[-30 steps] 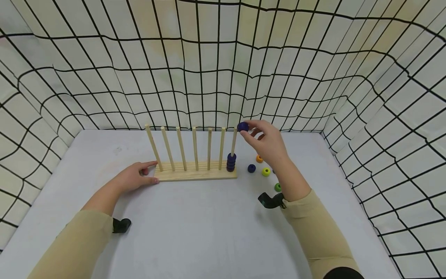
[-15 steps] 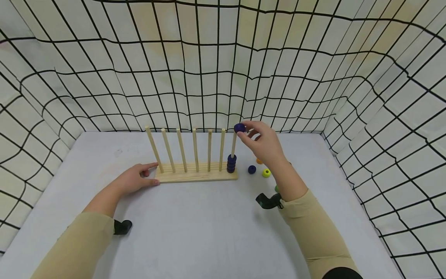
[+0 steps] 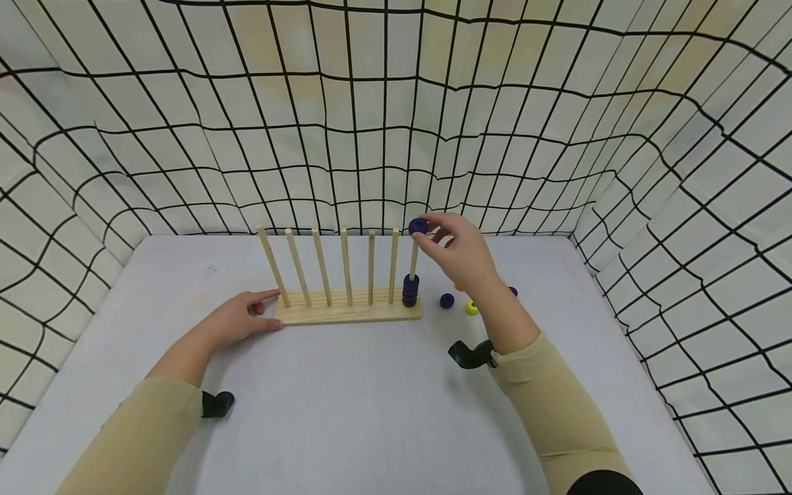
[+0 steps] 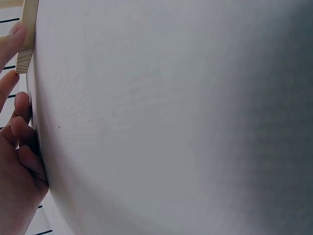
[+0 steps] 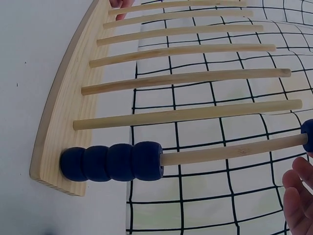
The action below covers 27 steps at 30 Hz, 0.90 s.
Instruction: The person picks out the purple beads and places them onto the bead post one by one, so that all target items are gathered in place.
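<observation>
The right hand (image 3: 459,251) pinches a blue bead (image 3: 418,225) at the tip of its nearest peg (image 3: 414,261), above four stacked beads (image 3: 410,291), partly hiding an orange bead (image 3: 458,287); the left hand (image 3: 238,317) grips the wooden base (image 3: 349,314)

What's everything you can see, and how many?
Table: one, white, underneath.
Wooden base: one, pale, on table.
Pegs: seven, pale, on base.
Stacked beads: four, dark blue, rightmost peg.
Held bead: one, dark blue, same peg's tip.
Loose beads: four visible, blue, yellow, orange, purplish, right of base.
Grid lines: many, black, pale walls.
Wrist devices: two, black, wrists.
Round shape: one, black, head view's bottom.
Sleeves: two, tan, arms.
Left hand: one, base's left end.
Right hand: one, at held bead.
</observation>
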{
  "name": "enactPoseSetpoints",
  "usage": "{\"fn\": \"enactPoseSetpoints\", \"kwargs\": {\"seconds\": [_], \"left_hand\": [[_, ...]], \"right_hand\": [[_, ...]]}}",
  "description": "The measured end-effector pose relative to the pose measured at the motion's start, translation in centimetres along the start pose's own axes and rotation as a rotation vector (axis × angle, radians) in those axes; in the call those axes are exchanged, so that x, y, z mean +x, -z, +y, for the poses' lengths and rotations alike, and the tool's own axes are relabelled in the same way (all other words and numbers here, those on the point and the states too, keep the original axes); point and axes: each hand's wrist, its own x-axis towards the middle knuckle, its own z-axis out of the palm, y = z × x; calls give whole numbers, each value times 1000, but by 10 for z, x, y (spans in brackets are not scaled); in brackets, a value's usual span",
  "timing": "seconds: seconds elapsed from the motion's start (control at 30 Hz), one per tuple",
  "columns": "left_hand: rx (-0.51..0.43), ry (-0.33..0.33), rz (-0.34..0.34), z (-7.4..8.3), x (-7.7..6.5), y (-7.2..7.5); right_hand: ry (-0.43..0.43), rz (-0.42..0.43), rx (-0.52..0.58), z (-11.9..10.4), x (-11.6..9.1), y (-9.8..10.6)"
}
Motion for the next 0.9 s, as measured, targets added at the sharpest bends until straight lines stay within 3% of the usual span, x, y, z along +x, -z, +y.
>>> {"fn": "enactPoseSetpoints", "kwargs": {"seconds": [0.9], "left_hand": [[-8, -11, 2, 1, -1, 0]], "right_hand": [[-62, -13, -30, 6, -3, -4]]}}
